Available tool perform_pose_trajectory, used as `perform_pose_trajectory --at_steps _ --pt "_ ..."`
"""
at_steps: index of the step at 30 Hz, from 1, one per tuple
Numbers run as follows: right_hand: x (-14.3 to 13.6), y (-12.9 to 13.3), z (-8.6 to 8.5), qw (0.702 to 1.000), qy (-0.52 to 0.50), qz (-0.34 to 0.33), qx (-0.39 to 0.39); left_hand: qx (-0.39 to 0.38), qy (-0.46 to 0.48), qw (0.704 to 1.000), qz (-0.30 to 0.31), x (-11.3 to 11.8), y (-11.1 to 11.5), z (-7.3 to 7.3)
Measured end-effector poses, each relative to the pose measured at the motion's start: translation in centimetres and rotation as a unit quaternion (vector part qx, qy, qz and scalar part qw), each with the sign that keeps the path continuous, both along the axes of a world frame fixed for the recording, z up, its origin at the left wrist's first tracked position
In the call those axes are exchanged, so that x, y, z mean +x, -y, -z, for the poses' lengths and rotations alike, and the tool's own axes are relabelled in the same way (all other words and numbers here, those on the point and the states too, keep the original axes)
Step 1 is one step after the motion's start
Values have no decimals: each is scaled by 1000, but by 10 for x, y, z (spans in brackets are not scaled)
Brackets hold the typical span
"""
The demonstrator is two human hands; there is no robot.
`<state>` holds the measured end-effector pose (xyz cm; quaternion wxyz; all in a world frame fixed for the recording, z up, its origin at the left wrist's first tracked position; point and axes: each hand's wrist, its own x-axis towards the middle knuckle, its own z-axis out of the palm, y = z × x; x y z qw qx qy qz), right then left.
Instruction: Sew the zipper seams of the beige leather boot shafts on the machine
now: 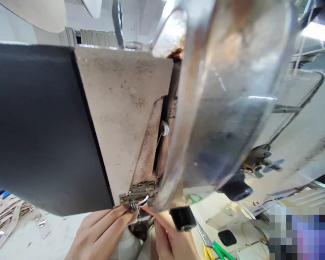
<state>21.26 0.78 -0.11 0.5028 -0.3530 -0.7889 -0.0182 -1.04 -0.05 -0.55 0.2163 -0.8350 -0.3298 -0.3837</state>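
A beige sewing machine head [119, 101] fills the middle of the view, with its metal needle and presser foot parts [138, 196] at the lower end. My left hand [103, 231] reaches in from the left, fingers together and fingertips right at the presser foot. From the other side my right hand [174, 234] comes close to the same spot, its fingers bent and partly behind a black knob. A small pale strip [144, 200] shows between the fingertips. What each hand pinches is mostly hidden by the fingers and the metal parts.
A see-through plastic guard [219, 108] stands close in front. A dark panel [43, 126] is on the left. Flat beige strips with metal discs [5, 220] lie at lower left. Green-handled scissors [219, 249] and a yellow-handled tool [208, 252] lie at lower right.
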Motion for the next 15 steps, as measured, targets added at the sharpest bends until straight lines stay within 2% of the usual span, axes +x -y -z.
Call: perform_pose_trajectory --at_steps 4,10,12,15 --pt "-3 -1 -2 1000 6 -2 24 1 -28 1000 0 -4 -3 -1" --pt "-2 -5 2 999 -7 -29 30 54 -122 991 -20 -21 -5 10" --pt "3 -13 8 999 -52 -5 8 58 -113 992 -16 -20 -4 8" --pt "14 -33 16 989 -132 61 3 55 -50 997 8 -7 -6 0"
